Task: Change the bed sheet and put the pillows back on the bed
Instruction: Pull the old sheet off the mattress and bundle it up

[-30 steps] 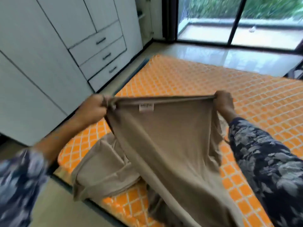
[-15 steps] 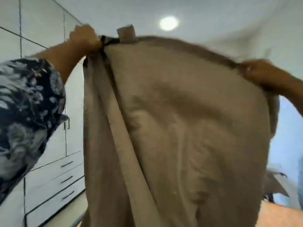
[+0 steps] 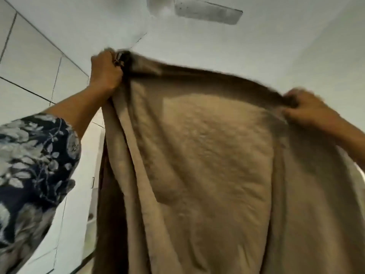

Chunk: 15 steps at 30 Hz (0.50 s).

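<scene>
Two hands raised | left hand (image 3: 105,71) and right hand (image 3: 307,107) clench sheet (image 3: 207,165) top edge | edge runs hand-to-hand, cloth hangs below

The sheet (image 3: 207,165) is plain tan, darker brown along its top hem. The sleeve (image 3: 33,155) is dark navy with a pale grey-white leaf and flower print. The ceiling (image 3: 276,46) is white, the fan blade (image 3: 209,13) grey, the wardrobe (image 3: 29,62) white with thin dark seams.
</scene>
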{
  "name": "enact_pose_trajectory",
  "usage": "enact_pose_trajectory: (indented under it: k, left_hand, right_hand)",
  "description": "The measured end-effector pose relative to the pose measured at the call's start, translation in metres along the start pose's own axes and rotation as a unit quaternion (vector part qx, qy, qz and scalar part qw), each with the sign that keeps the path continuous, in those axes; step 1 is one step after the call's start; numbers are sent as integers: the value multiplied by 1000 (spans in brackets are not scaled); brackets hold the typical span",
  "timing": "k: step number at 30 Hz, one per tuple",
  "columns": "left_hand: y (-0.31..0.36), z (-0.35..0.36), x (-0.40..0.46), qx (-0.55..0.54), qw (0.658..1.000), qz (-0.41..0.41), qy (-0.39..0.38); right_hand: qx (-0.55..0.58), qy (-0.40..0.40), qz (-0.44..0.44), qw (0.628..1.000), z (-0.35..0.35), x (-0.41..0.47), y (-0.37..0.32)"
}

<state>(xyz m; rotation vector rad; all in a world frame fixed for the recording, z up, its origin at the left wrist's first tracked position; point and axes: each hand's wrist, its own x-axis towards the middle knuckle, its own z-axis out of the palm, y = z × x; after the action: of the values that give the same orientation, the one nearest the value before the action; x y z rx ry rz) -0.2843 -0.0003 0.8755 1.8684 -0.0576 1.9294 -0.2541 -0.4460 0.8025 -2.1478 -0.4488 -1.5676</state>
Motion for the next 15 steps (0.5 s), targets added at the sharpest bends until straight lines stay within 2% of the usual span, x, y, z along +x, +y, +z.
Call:
enact_pose_trajectory:
  k: [1,3,4,5,7,9,11,13,15]
  left_hand:
    - [-19,3,-20,46,997,-3,-56]
    - [-55,9,-72,112,971,-13,-211]
    - [-65,13,-93,130,952,-28,-274]
    - [-65,17,-105,112,948,-42,-296]
    - [-46,26,-95,41,962,-48,-265]
    - [-14,34,-58,-37,984,-31,-169]
    - [14,34,-18,-90,993,-5,-71]
    - [24,35,1,-84,996,33,-10]
    - [14,37,-11,-20,998,52,-41]
  right_hand:
    - [-21,-95,-8,995,13,-30,1]
    - [-83,-273,10,958,42,-88,12]
    - [-135,-305,16,943,49,-104,22]
    - [-174,-291,3,941,50,-107,30]
    - [-205,-175,-7,963,37,-81,43]
    - [-206,-1,5,978,5,-37,43]
    - [-178,105,33,978,-36,2,25]
    - [-144,86,46,985,-59,14,13]
    - [-131,-47,60,988,-52,-3,17]
